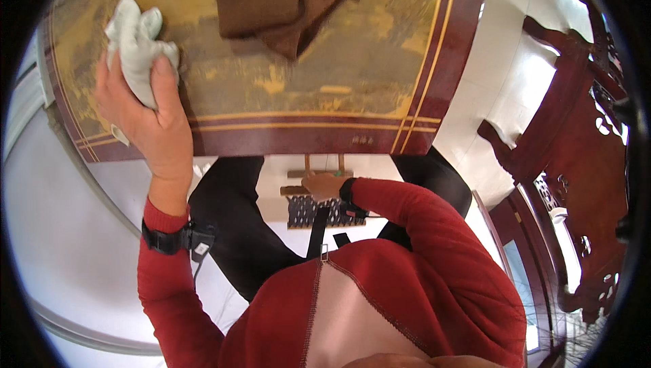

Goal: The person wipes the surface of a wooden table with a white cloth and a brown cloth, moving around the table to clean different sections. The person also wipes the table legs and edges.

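Observation:
My left hand (152, 108) grips a crumpled pale cloth (135, 47) over the left part of a lacquered panel (305, 93). Grey-brown and gold patches cover the panel's middle, and double gold lines run along its maroon border. Below the panel's near edge, between my knees, my right hand (325, 186) is beside small wooden bars (325, 173). Its fingers are too small and partly hidden to tell whether they hold something. A folded brown cloth (264, 1) lies across the panel's far middle.
Carved dark-red wooden furniture (554, 108) stands to the right on a pale tiled floor (488, 68). Behind my right hand is a dark patterned piece (325, 213). A white curved surface (76, 205) is at the left. Black straps with small devices (201, 246) circle both wrists.

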